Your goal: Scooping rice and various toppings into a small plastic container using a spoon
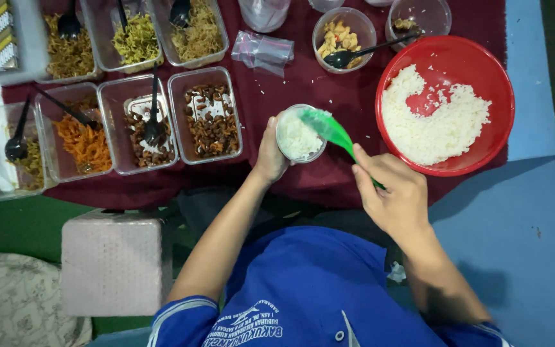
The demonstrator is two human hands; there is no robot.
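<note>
- The left hand is wrapped around a small clear cup of white rice, holding it upright above the near edge of the maroon-covered table.
- The right hand has its fingers closed on the handle of a green rice paddle, whose blade lies tilted across the cup's mouth, touching the rice.
- To do this well, I judge: keep the cup level and gripped low, and press with the flat of the blade so the rice packs evenly and no grains spill over the rim.
- The red bowl of rice sits just right of the cup, near the table's right edge.
- Clear trays of side dishes with black spoons line the left half.
</note>
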